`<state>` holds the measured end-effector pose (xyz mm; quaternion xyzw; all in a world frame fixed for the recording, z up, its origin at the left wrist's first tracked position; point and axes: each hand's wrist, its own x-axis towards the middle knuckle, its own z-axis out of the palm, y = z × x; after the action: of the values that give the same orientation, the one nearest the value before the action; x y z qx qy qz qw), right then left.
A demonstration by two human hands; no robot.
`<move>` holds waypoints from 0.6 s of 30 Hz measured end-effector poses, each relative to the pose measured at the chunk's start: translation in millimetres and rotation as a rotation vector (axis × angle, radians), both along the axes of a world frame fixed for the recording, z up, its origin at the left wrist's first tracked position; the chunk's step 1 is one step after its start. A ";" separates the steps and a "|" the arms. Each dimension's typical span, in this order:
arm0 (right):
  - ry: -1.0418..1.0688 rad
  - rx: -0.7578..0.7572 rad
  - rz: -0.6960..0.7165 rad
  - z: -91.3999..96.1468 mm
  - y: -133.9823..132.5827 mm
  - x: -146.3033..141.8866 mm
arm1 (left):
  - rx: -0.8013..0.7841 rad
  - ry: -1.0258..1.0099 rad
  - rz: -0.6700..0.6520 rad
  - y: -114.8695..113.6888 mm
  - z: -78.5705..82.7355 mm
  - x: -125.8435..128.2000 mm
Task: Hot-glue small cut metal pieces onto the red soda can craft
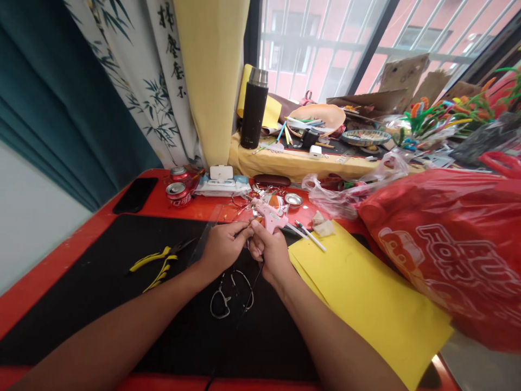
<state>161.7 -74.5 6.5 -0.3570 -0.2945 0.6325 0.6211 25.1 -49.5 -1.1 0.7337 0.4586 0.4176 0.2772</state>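
Note:
My right hand (272, 251) is closed around the handle of a pink hot glue gun (272, 216), whose nozzle end points up and to the left. A pale glue stick (298, 231) sticks out behind it, and its black cord (255, 282) hangs down over the black mat (171, 326). My left hand (225, 245) meets the right one, its fingers pinched together near the gun; what they hold is too small and hidden to name. Below both hands a pair of thin-framed glasses (220, 302) lies on the mat. Pliers with yellow handles (157, 260) rest to the left.
Yellow paper sheets (366, 298) and a white pen (315, 239) lie at the right, beside a bulging red plastic bag (448, 244). Behind are cans (178, 194), a wipes pack (222, 184), scattered scraps and a phone (136, 195). A dark thermos (254, 111) stands on the sill.

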 end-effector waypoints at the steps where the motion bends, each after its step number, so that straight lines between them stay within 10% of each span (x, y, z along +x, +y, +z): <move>1: -0.002 0.000 0.001 -0.5 0.1 0.0 | 0.004 0.000 0.004 0.0 -0.3 0.1; 18: -0.057 0.067 0.023 15.3 -4.0 1.8 | 0.361 0.061 0.015 1.6 14.3 -3.6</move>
<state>163.5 -78.5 21.8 -0.3505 -0.3369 0.6191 0.6168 21.5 -47.9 13.1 0.7803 0.3901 0.4729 0.1240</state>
